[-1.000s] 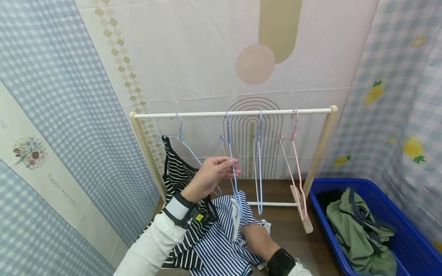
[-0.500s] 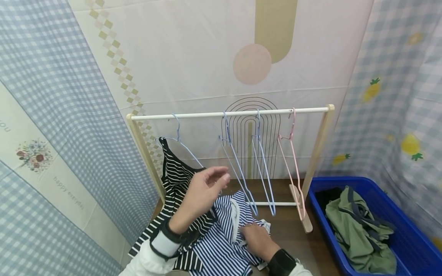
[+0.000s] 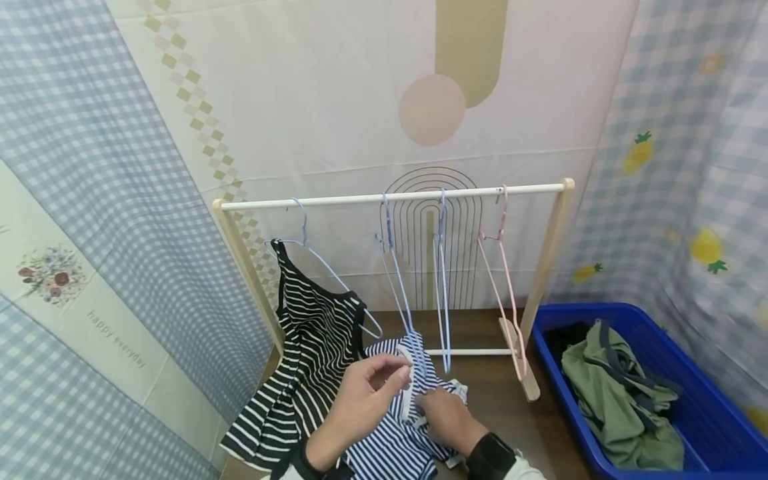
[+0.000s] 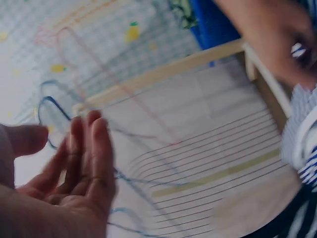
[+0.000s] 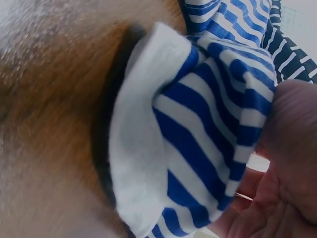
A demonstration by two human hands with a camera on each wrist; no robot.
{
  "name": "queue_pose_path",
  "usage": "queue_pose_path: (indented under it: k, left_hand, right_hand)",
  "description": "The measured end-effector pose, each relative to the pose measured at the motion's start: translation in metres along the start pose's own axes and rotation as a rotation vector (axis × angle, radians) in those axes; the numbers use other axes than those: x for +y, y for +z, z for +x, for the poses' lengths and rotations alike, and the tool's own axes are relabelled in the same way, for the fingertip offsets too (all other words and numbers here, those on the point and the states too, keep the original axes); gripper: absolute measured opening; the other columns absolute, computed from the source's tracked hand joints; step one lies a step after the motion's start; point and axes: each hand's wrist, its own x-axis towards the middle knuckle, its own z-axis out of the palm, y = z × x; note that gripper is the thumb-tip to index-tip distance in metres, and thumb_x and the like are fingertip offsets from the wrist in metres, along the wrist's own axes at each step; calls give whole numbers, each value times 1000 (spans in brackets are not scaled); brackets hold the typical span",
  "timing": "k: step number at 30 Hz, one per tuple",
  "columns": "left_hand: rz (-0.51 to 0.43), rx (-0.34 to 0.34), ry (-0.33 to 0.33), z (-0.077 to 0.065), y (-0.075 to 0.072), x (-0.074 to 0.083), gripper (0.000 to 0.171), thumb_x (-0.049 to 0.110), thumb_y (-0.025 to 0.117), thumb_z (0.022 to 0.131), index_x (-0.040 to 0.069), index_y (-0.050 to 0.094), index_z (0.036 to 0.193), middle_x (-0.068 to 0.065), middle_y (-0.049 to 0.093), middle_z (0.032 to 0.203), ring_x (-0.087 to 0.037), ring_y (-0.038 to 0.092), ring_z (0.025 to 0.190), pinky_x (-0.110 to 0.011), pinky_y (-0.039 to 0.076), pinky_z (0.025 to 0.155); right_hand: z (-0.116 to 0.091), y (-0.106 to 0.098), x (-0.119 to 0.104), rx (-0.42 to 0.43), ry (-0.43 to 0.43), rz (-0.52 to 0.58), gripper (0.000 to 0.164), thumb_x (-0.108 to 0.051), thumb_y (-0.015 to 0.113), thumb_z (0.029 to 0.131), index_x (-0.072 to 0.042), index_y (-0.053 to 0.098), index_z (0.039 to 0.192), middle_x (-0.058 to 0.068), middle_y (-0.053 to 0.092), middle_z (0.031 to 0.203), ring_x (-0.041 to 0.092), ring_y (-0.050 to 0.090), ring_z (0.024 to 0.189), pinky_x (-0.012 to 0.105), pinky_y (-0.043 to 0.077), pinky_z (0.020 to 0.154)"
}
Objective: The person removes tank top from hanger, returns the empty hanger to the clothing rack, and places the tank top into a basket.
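My left hand point(image 3: 367, 395) hovers over a blue-and-white striped garment point(image 3: 384, 440), its thumb and fingertips apart. Nothing lies between the fingers of the left hand point(image 4: 69, 173) in the left wrist view. Close by on the right, my right hand point(image 3: 447, 420) grips that garment near its white trim. In the right wrist view the striped cloth point(image 5: 198, 129) bunches against the right hand point(image 5: 292, 158), whose fingertips are partly hidden. A blue hanger point(image 3: 396, 273) hangs just behind the garment, its lower end overlapping the cloth. Left of it, a black-and-white striped top point(image 3: 312, 333) hangs on another blue hanger point(image 3: 327, 267).
A white-railed rack point(image 3: 348, 200) stands behind the hands. Farther right on it hang a blue hanger point(image 3: 445, 300) and a pink hanger point(image 3: 510, 293). A blue basket point(image 3: 708, 413) at the right holds a green garment point(image 3: 624, 400) and something black.
My left hand has let go of the middle blue hanger and come down toward the striped garment. That hanger and the one beside it have swung. The right hand keeps its grip.
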Motion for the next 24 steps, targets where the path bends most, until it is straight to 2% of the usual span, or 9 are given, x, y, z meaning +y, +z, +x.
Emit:
queue_pose_path:
  k: [3, 6, 10, 15, 18, 24]
  left_hand:
    - [-52, 70, -14, -5, 7, -12, 11, 13, 66, 105, 10, 77, 105, -11, 77, 90, -6, 72, 81, -25, 65, 75]
    - [-114, 89, -39, -8, 14, -20, 12, 12, 66, 105, 9, 77, 102, -15, 76, 88, -6, 72, 78, -28, 66, 72]
    - [-170, 34, -43, -11, 22, -30, 16, 12, 64, 106, 2, 76, 104, -24, 75, 90, -4, 72, 79, -32, 67, 70]
    - [-176, -13, 1, -15, 27, -36, 18, 10, 62, 107, -3, 75, 104, -30, 74, 89, -2, 71, 80, -35, 68, 70]
    - [-178, -18, 8, -15, 28, -38, 18, 10, 62, 107, -3, 74, 104, -30, 74, 88, 0, 71, 79, -32, 67, 69]
    - [-207, -17, -17, -15, 27, -37, 20, 10, 62, 107, -5, 74, 105, -33, 73, 90, 0, 71, 80, -28, 66, 68]
  right_hand:
    - [-1, 0, 0, 23, -23, 41, 30, 1, 77, 71, -21, 57, 74, -8, 46, 68, 8, 40, 63, 25, 31, 52]
    - [-2, 1, 2, 47, -41, 84, 30, 2, 71, 73, -20, 52, 71, -9, 39, 65, 7, 36, 59, 24, 27, 49]
    - [-4, 4, 3, 76, -59, 113, 25, 2, 68, 76, -18, 54, 70, -8, 43, 64, 8, 40, 60, 26, 30, 50]
    - [-6, 2, 4, 84, -45, 68, 8, -6, 70, 77, -13, 65, 77, 2, 61, 73, 21, 59, 69, 39, 47, 53]
    - [-6, 1, 4, 66, -26, 49, 6, -9, 73, 78, -12, 68, 80, 3, 64, 76, 23, 63, 74, 41, 52, 57]
    - [-8, 1, 3, 68, -36, 60, 18, -10, 75, 76, -20, 60, 73, -7, 52, 67, 10, 48, 63, 28, 34, 49]
